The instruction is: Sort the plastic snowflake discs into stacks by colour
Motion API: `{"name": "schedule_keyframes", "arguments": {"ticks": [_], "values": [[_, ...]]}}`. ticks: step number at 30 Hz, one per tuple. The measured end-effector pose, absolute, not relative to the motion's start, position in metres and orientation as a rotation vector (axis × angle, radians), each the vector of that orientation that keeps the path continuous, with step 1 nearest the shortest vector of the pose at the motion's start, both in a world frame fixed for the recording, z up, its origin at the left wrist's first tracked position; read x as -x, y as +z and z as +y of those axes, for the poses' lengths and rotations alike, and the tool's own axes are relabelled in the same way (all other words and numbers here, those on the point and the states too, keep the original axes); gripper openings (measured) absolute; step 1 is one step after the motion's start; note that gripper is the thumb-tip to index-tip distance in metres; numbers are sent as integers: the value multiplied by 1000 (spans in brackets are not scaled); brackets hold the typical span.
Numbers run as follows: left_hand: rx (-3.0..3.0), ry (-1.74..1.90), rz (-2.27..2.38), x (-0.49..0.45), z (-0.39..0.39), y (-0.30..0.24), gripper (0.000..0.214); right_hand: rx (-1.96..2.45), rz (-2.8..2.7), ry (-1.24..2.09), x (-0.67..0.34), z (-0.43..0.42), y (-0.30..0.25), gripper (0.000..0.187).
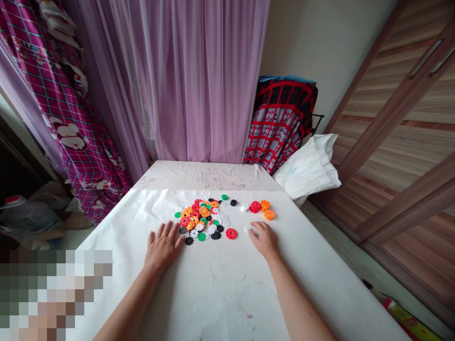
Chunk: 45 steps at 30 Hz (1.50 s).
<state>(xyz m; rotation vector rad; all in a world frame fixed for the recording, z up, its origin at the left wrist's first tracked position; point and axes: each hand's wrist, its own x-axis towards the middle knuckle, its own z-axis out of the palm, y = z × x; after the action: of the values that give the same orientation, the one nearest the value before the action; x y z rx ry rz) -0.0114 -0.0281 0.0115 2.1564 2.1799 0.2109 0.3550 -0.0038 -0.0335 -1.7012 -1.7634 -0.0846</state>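
Observation:
A heap of notched, flower-shaped plastic discs [204,212] in red, orange, white, green and black lies on the white-covered table [199,293]. My left hand [163,245] rests flat at the heap's left edge, fingers spread and holding nothing. Its thumb is close to a black disc [189,241]. To the right of the heap, my right hand [265,239] is low over the cloth, its thumb and index finger at a small white disc [247,229]. A red disc [231,233] lies between the hands, nearer the right one.
Beyond my right hand lie a white piece [244,207], a thicker red piece [255,206] and orange pieces [269,215]. A white bag [307,166] stands against the table's right edge. Purple curtains [213,85] hang behind; a wooden wardrobe [401,156] is at right.

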Motion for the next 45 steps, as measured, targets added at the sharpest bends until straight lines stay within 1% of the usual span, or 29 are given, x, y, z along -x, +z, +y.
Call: {"name": "schedule_keyframes", "arguments": {"ticks": [3, 7, 11, 17, 22, 26, 31, 36, 41, 45], "values": [[-2173, 275, 2155, 13, -13, 12, 57, 1701, -1833, -132, -353, -7, -31, 28], [-2130, 438, 2174, 19, 7, 6, 50, 1720, -1877, -108, -353, -7, -30, 17], [-2043, 615, 2195, 27, 18, -2, 52, 1708, -1876, -93, -352, 1, -28, 11], [-1924, 778, 2224, 30, 35, -3, 57, 1663, -1885, -64, -331, 30, -23, 10], [-1903, 785, 2225, 32, 42, -4, 58, 1743, -1910, -13, -320, 44, -21, 13], [-1925, 823, 2185, 38, 41, -8, 55, 1663, -1862, -32, -322, 40, -20, 20], [-1948, 777, 2172, 41, 40, -7, 57, 1559, -1868, 4, -304, 29, -8, 12], [-1989, 750, 2181, 39, 41, -7, 53, 1660, -1958, 73, -280, 24, 2, 17], [-2034, 699, 2165, 38, 39, -6, 57, 1756, -1967, 143, -274, 24, 8, 12], [-2045, 682, 2162, 37, 39, -5, 57, 1782, -1967, 134, -267, 23, 9, 11]]}}
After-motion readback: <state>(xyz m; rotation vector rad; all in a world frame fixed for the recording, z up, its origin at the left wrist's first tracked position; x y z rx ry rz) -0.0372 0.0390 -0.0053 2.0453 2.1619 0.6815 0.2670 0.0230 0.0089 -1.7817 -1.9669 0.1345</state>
